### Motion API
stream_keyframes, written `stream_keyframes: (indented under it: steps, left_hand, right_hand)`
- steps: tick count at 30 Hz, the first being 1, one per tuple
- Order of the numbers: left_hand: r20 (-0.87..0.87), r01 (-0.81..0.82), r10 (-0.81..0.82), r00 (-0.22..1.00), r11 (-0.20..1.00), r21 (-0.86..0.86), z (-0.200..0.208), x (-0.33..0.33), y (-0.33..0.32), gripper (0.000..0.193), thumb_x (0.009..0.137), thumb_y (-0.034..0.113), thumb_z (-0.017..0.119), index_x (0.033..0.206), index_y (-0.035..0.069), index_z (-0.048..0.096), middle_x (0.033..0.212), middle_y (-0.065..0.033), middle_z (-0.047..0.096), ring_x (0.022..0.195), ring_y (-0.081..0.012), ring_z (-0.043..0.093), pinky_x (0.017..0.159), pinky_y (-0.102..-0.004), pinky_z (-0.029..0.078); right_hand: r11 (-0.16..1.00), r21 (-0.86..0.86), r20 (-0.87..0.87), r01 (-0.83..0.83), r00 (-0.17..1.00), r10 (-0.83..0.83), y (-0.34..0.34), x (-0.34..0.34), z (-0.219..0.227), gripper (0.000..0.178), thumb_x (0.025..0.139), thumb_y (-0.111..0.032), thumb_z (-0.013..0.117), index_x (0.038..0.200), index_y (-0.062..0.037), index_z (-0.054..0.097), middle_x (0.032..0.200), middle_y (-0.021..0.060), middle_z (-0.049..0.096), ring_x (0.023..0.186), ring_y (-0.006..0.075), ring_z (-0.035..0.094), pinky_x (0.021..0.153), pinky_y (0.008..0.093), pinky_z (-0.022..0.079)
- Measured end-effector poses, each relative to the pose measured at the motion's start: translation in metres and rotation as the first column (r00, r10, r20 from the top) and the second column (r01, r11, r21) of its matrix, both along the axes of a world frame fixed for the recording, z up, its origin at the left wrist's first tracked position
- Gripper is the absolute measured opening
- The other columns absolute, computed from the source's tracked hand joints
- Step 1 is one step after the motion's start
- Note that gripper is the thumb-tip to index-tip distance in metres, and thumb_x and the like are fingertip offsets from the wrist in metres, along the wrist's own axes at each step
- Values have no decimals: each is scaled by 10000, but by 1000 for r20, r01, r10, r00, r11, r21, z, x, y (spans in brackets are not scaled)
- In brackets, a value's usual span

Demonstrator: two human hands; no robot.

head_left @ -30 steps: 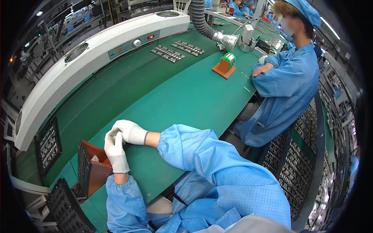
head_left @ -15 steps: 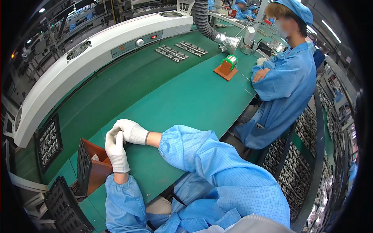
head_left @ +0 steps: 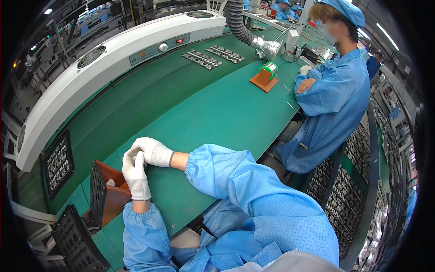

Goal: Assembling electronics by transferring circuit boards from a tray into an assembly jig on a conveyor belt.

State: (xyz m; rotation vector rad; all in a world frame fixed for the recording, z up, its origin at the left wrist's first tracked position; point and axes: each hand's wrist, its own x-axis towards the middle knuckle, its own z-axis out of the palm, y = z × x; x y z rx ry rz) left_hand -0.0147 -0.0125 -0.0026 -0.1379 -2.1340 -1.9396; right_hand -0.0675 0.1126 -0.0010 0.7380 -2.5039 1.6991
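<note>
One white-gloved left hand (head_left: 135, 179) and one white-gloved right hand (head_left: 157, 152) meet over the near part of the green table (head_left: 195, 131), fingers gathered and touching. Whether anything is pinched between them cannot be told; the glove backs hide the contact. Step in hand, as judged: a pause or some small handling at the fingertips. Any reach to the items around would call for parting the hands first.

Just beside the left wrist stands a brown box (head_left: 118, 199), a pale item (head_left: 110, 182) inside and black slotted panels (head_left: 95, 195) against its outer side. A dark tray of metallic parts (head_left: 59, 164) lies farther left.

Well apart, up the table, a green-rimmed wire spool (head_left: 271, 68) sits on its brown stand (head_left: 263, 84). Beyond it to the left lie two panels of small parts (head_left: 202, 59), below a white blower unit (head_left: 118, 55). A co-worker (head_left: 335, 99) is at the table's right edge, arms folded.
</note>
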Motion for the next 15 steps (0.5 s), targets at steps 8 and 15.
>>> stream_keyframes:
  steps: [8,15]
  left_hand:
    - [3,1,-1,1000,1000,-5,-1,-1,-1,290,1008,205,612,1183,-25,621,949,-10,635,772,-56,535,670,-208,439]
    - [16,-2,2,1000,1000,-22,2,1,-2,298,1009,208,607,1191,-29,618,966,-18,640,793,-65,551,687,-213,450]
  right_hand:
    - [1000,-17,-6,-10,1000,10,-1,-1,-3,210,824,-128,655,998,-22,706,1006,159,668,943,339,660,838,405,543]
    - [1000,3,-1,-7,1000,7,-1,-1,-1,208,831,-131,654,1003,-26,706,1026,160,673,964,341,658,856,404,540]
